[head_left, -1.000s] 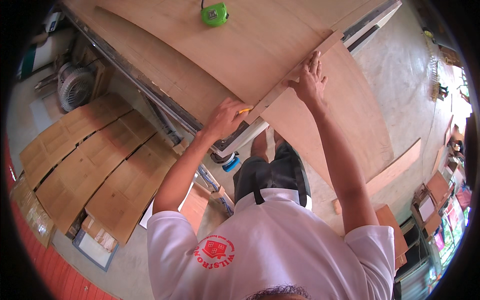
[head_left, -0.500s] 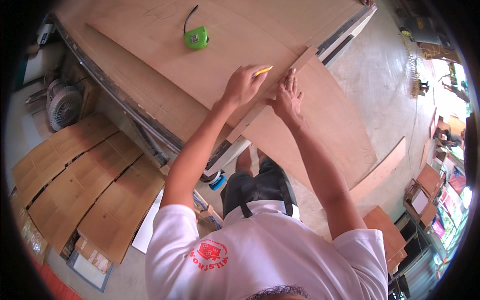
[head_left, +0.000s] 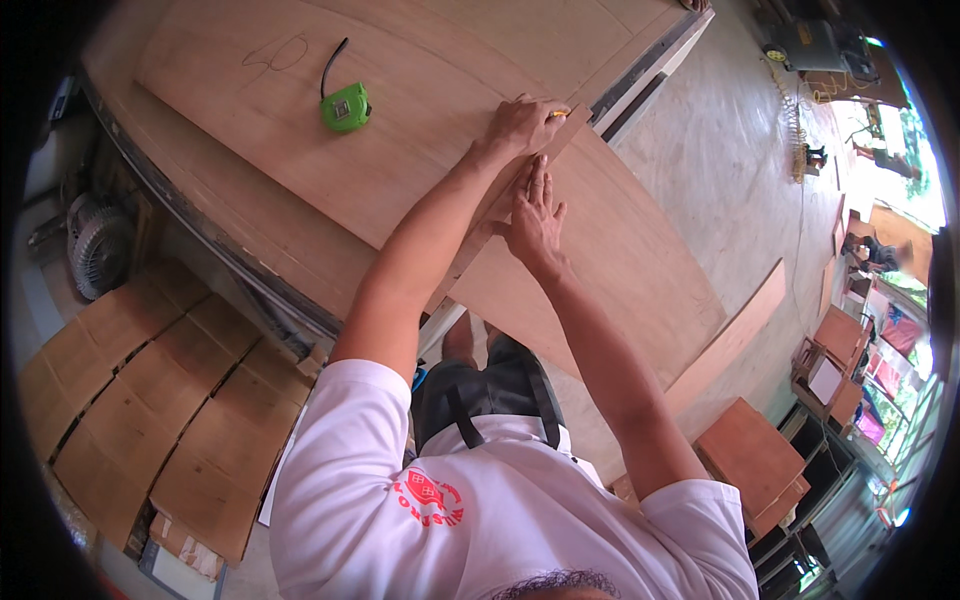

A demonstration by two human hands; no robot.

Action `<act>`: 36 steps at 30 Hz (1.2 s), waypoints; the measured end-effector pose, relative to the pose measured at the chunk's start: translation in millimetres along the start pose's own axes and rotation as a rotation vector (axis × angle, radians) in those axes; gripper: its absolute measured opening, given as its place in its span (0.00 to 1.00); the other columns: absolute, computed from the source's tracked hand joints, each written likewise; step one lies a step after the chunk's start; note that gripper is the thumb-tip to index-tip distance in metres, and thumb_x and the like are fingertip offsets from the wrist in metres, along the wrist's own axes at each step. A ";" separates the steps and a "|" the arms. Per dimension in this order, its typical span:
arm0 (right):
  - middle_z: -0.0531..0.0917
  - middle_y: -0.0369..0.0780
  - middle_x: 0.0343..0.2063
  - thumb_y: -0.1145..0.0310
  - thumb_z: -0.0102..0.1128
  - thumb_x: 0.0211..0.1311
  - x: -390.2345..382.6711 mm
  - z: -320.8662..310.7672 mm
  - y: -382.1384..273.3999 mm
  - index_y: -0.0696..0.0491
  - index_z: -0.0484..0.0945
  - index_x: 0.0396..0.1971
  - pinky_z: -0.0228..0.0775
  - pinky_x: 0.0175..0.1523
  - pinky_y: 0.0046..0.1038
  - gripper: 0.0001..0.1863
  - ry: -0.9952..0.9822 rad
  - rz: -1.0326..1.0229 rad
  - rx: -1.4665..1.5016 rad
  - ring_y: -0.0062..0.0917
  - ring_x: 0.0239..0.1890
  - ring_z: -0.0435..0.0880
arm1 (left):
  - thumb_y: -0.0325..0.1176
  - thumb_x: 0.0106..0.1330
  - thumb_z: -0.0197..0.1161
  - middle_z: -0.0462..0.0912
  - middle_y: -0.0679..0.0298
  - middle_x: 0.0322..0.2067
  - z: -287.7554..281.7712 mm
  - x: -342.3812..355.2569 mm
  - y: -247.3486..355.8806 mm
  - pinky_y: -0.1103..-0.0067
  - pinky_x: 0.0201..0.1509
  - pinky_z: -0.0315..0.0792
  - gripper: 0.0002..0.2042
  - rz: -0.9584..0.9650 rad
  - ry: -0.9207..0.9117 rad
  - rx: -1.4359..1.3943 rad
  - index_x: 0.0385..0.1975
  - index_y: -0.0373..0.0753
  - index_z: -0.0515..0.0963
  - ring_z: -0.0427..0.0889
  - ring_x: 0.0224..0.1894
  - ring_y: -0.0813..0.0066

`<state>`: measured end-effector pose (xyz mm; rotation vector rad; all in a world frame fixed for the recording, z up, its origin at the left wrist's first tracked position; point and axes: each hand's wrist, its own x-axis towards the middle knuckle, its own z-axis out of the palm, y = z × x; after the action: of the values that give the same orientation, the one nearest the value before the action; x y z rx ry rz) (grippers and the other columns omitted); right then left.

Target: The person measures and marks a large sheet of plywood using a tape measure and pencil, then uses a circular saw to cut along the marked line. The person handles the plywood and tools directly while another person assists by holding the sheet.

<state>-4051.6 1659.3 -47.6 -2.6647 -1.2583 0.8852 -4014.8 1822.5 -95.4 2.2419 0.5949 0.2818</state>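
My left hand is closed round a yellow pencil, beside the far end of a straight wooden strip. The strip lies across a broad plywood sheet, with one part of the sheet extending past the strip to the right. My right hand presses on the strip with its fingers stretched out, just nearer to me than the left. A green tape measure with a dark strap rests on the sheet to the left. A looping pencil mark shows near it.
The worktable has a dark metal edge. Flattened cardboard boxes and a fan are at the left. A long board and stacked brown panels stand right of me. Another person's hand touches the far table corner.
My left hand has moved away from me along the strip with the pencil, to its far end. The right hand stays on the strip. The whole view has shifted slightly.
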 end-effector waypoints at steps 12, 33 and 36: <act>0.33 0.47 0.81 0.56 0.80 0.50 3.3 5.1 2.8 0.56 0.41 0.79 0.50 0.71 0.72 0.65 0.008 0.009 -0.034 0.50 0.80 0.46 | 0.36 0.72 0.60 0.85 0.54 0.48 -92.8 -277.6 -23.7 0.62 0.57 0.75 0.15 0.022 -0.224 -0.073 0.53 0.39 0.83 0.80 0.52 0.49; 0.84 0.52 0.43 0.66 0.71 0.54 -8.2 44.1 6.6 0.49 0.73 0.63 0.71 0.61 0.46 0.34 0.067 -0.120 0.361 0.49 0.60 0.71 | 0.30 0.72 0.59 0.75 0.46 0.51 -105.5 -373.9 -54.9 0.59 0.60 0.71 0.23 -0.615 0.567 0.136 0.66 0.38 0.71 0.75 0.56 0.47; 0.85 0.52 0.39 0.65 0.69 0.55 -15.6 47.6 3.3 0.49 0.77 0.57 0.73 0.59 0.46 0.26 0.131 -0.081 0.404 0.49 0.58 0.73 | 0.32 0.71 0.61 0.74 0.45 0.54 -118.2 -352.0 -80.3 0.57 0.63 0.70 0.26 -0.656 0.519 0.252 0.69 0.38 0.67 0.73 0.59 0.46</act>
<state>-4082.0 1637.3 -80.8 -2.2985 -1.0228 0.8341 -4390.6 1768.7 -80.5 2.0572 1.6697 0.4677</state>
